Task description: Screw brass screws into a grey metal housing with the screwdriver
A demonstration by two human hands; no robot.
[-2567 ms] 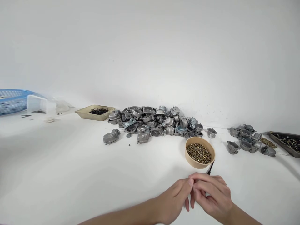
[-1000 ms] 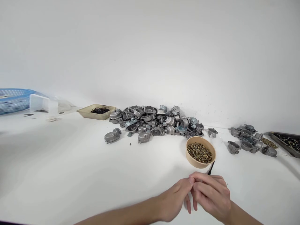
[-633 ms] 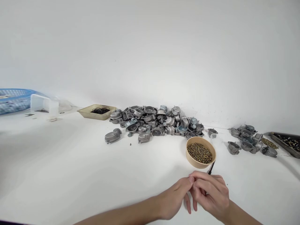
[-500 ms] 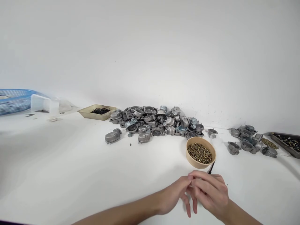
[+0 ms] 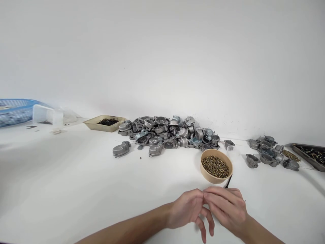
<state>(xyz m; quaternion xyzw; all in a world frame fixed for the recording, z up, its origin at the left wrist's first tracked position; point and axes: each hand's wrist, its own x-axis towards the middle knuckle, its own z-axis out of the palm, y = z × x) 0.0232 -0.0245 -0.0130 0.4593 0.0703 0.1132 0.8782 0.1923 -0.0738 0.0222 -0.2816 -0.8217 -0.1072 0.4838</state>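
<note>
My left hand (image 5: 186, 210) and my right hand (image 5: 228, 208) meet at their fingertips above the white table. The left thumb and forefinger are brought together against the right fingers, while its other fingers hang loosely curled. On the right, the fingers are bent and pressed together; whatever they pinch, if anything, is hidden. Just beyond them stands a tan round bowl (image 5: 215, 179) full of small brass-coloured screws (image 5: 215, 166). A thin black rod-like thing (image 5: 229, 181) shows between the bowl and my right hand, its lower part out of sight.
Behind the bowl lies a heap of grey metal housings (image 5: 162, 130); a smaller group (image 5: 266, 152) is to the right. A beige tray (image 5: 95, 125) holds black rings. A dark tray (image 5: 304, 157) sits far right, a blue basket (image 5: 15, 117) and clear container (image 5: 44, 114) far left.
My left hand has shifted slightly left and turned so more of its palm shows. The fingertips of both hands still touch. The view has moved a little.
</note>
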